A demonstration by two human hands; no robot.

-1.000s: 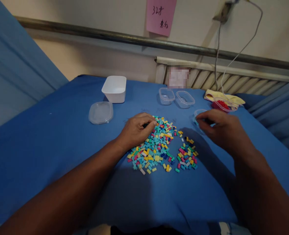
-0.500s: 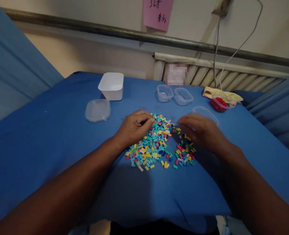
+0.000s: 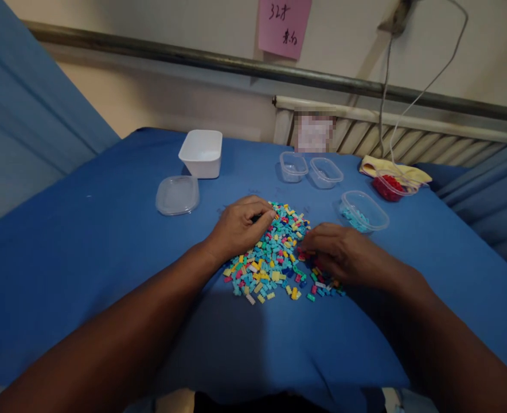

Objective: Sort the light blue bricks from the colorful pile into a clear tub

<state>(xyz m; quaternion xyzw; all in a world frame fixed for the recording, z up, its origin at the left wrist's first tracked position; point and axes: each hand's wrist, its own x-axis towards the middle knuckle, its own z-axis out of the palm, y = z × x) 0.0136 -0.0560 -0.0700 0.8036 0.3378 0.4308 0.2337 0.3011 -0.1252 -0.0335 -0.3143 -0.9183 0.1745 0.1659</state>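
A heap of tiny coloured bricks (image 3: pixel 270 258), mostly turquoise with yellow, pink and green, lies on the blue cloth (image 3: pixel 85 246) in the middle. My left hand (image 3: pixel 238 226) rests on the heap's left top edge, fingers curled, thumb and forefinger pinched on something small and dark. My right hand (image 3: pixel 343 252) lies low over the smaller right cluster of bricks, fingers bent down onto them; what they hold is hidden. A clear tub (image 3: pixel 364 211) with a few turquoise bricks stands just beyond my right hand.
At the back stand a white tub (image 3: pixel 201 153), a clear lid (image 3: pixel 177 195), two clear tubs (image 3: pixel 293 166) (image 3: pixel 326 172), and a tub of red bricks (image 3: pixel 389 186) beside a yellow cloth (image 3: pixel 395 169). A radiator and wall rail run behind. Cables hang at the right.
My right hand came back from the clear tub at the right and dropped down-left onto the small cluster of bricks. My left hand stayed on the heap.
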